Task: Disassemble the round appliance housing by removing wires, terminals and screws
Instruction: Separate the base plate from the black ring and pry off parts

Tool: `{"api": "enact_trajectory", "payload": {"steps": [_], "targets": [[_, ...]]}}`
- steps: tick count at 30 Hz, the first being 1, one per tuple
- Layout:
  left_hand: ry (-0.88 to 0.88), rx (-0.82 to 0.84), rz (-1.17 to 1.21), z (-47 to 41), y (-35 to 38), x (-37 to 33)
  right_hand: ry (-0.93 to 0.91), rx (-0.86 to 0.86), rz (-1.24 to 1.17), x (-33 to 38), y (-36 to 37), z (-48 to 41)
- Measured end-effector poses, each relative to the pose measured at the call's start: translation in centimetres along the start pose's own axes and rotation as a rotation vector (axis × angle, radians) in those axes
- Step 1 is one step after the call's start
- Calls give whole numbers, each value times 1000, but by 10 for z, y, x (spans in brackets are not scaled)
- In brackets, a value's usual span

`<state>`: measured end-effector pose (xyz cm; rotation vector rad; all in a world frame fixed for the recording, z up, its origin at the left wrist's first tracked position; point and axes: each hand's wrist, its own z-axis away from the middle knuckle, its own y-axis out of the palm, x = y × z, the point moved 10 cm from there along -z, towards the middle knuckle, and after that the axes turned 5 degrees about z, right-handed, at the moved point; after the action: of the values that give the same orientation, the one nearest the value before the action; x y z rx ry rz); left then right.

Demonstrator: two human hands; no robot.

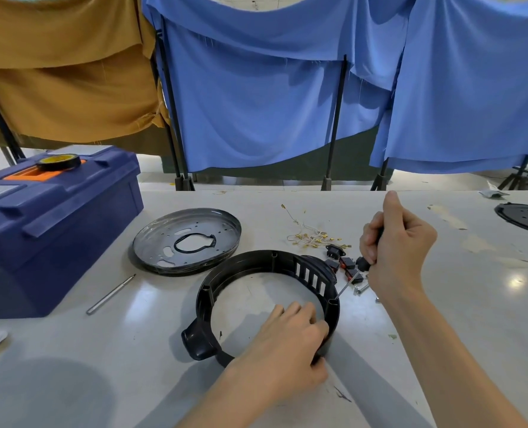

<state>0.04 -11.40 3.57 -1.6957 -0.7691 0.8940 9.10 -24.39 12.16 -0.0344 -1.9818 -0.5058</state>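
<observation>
Steadies black ring housing at table centre.
Grips rim at 5 o'clock with left hand; clutches screwdriver in right hand, tip at 3 o'clock; wires at 1 o'clock.

On my head view, my left hand grips the near right wall of the black ring housing, fingers curled over its rim. My right hand holds the screwdriver, tilted, with its tip at a post inside the ring's right side. Just beyond the ring lie loose wires with brass terminals, black and red switch parts and a few screws. A round metal plate sits on the worktop behind the ring. A thin metal rod lies beside the blue toolbox.
</observation>
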Motion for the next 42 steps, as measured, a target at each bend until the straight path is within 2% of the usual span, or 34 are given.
{"api": "enact_trajectory", "payload": {"steps": [5, 8, 10, 19, 24, 30, 42], "targets": [[-49, -89, -153, -9, 0, -5, 31, -1, 8, -11, 1, 4], [-32, 39, -287, -10, 17, -12, 45, -8, 13, -14, 2, 4], [-38, 61, -348, -8, 24, -11, 42, 1, 19, -15, 6, 4], [-55, 20, -478, 1, 18, -9, 5, 129, 31, -20, 26, 14], [-54, -62, -459, -1, 17, -7, -6, 136, 48, -12, 29, 10], [-28, -273, -505, -2, 0, -14, -63, 146, 91, -7, 34, 12], [-64, -379, -523, 0, -1, -14, -78, 130, 96, 0, 32, 13]]}}
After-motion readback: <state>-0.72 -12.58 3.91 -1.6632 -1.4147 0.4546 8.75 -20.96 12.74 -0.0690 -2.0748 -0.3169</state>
